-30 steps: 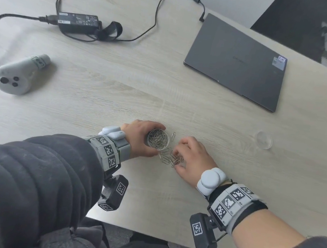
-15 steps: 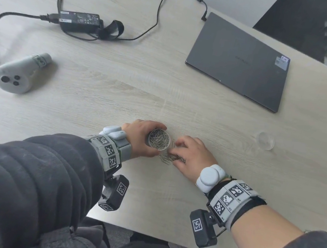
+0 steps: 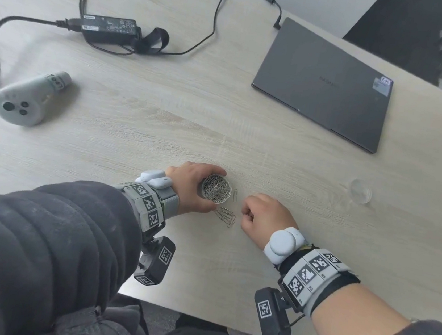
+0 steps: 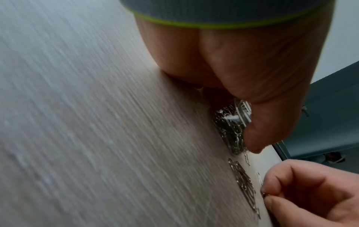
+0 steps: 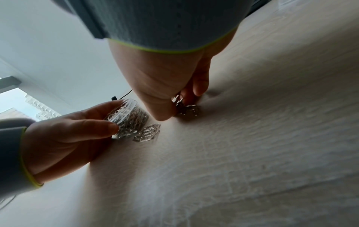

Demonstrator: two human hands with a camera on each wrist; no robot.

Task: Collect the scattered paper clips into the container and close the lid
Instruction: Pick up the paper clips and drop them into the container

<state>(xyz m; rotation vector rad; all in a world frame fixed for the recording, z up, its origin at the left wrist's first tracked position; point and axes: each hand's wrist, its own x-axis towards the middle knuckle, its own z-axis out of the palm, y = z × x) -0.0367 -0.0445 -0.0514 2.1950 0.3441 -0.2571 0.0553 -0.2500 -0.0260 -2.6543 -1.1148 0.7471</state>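
Bench (image 3: 285, 158): pale woodgrain.
Container (image 3: 216, 188): one, clip-filled, left hand (image 3: 188, 187) grasping.
Right hand (image 3: 262, 217): fingers pinching clips (image 5: 186, 109).
Lid (image 3: 361, 191): one, right edge.

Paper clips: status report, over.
Left hand grips the open container. Right hand pinches clips. Loose pile and one stray clip on the table. Lid off, far right.

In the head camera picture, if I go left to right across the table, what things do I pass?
Grey controller → black charger → container in the left hand → right hand → closed laptop → clear lid.
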